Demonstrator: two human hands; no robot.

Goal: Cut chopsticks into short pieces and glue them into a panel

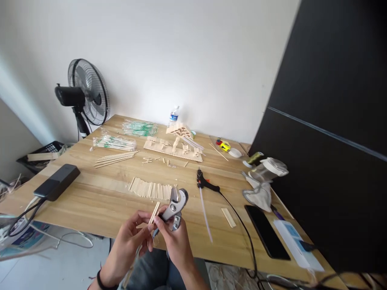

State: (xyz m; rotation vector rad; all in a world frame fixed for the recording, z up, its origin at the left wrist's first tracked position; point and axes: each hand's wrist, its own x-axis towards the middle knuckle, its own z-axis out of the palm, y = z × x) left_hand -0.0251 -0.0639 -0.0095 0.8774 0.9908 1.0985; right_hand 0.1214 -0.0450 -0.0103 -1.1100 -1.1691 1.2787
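Note:
Near the front edge of the table, my left hand (132,236) is closed on a few thin wooden sticks (155,211), their ends pointing up. My right hand (177,241) is wrapped round a hand cutter (173,207) with a curved grey jaw, which stands open beside the sticks. The right thumb and fingertips meet the sticks too. Just beyond my hands lies a row of short cut sticks (151,189), side by side. A black glue gun (207,183) with a clear glue stick rests to the right, by a small flat bundle of sticks (228,217).
Farther back stand a wooden model (172,150) and a water bottle (173,114). Long sticks (115,158) and bagged sticks (115,142) lie left, behind a black power adapter (57,182). A phone (266,231) and the glue gun's cable (238,220) are at right. A fan (87,92) stands behind.

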